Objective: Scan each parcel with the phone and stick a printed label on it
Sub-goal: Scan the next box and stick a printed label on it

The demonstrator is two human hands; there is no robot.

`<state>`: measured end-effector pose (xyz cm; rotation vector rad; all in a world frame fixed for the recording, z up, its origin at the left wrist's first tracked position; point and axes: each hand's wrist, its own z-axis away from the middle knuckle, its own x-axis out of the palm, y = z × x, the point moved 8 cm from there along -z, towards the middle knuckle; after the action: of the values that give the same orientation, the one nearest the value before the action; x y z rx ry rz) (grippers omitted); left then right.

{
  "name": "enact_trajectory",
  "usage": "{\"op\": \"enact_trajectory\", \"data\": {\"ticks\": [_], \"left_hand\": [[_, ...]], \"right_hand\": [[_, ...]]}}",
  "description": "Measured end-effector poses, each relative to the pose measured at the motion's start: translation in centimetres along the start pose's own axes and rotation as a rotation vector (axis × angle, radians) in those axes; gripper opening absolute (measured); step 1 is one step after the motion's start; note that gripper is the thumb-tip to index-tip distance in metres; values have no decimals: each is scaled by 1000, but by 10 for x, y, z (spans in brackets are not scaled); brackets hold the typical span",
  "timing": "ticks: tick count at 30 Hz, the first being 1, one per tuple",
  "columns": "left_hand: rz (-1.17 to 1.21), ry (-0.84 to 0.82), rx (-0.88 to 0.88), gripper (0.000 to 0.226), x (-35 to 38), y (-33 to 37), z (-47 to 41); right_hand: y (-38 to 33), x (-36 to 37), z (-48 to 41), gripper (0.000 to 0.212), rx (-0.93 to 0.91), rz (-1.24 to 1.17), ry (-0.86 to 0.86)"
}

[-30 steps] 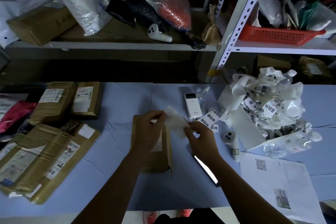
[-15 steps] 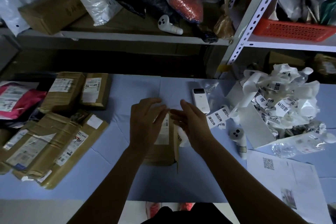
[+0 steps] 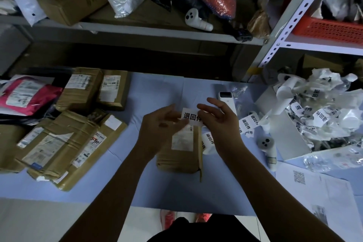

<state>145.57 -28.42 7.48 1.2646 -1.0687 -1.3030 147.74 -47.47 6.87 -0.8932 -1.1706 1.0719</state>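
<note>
A small brown cardboard parcel [image 3: 180,153] lies in the middle of the blue table [image 3: 153,94], with a shipping slip on its top. Above its far end both hands hold a white printed label [image 3: 191,117] with black characters. My left hand [image 3: 161,127] pinches the label's left edge and my right hand [image 3: 218,120] its right edge. More printed labels [image 3: 248,124] lie loose to the right of the parcel. A white label printer [image 3: 225,96] sits just beyond my right hand. The phone is not in view.
Several taped brown parcels [image 3: 64,143] and a pink mailer bag [image 3: 25,96] crowd the table's left. A box heaped with label backing scraps [image 3: 318,112] stands at right, with a white controller [image 3: 267,147] and paper sheets [image 3: 322,192] beside it. Shelving rises behind.
The hands pressed flat over the parcel half a second ago; now they are lifted and hold a printed label face up between them. The phone by my right forearm has gone from view.
</note>
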Motion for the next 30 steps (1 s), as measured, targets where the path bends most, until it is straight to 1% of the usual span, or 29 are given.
{"op": "enact_trajectory", "data": {"ticks": [1,2,3,4,5,7,9,11,13,16,19,21,23,25,30], "left_hand": [[166,-1,-90,51,0,-8,-2],[254,6,-131,37,0,-13,-2],[287,6,-135,24,-1,-14,-2],[303,0,-121,16,-2,-14,-1],[320,-4,-97,14,-4,-13,1],[309,13,-49,13,-6,-13,3],[177,70,-20,17,-12,-16,6],[67,114,-35,20,-15,-24,10],[39,127,-56,20,-15,-32,15],[13,207,-45,21,-19,-38,23],[73,332,-68,15,-31,-45,29],[78,332,-26,14,-34,-38,29],[104,298,33,18,-34,-25,27],[173,260,59,25,-32,-16,23],[235,191,90,29,-27,-3,19]], "right_hand": [[0,1,1,38,-5,13,-8],[1,3,3,38,-9,27,-15],[1,4,4,38,-10,43,-21],[2,6,6,38,-8,62,-24],[4,6,8,38,-6,81,-23],[7,7,12,39,1,122,-13],[10,9,15,41,10,182,-2],[16,12,19,42,27,255,10],[25,11,25,44,65,286,44],[41,9,33,47,171,193,99],[48,6,41,46,228,59,140],[44,11,43,43,225,-12,95],[35,19,44,34,188,-45,50],[26,22,44,29,139,-83,78],[4,25,40,39,28,-61,149]]}}
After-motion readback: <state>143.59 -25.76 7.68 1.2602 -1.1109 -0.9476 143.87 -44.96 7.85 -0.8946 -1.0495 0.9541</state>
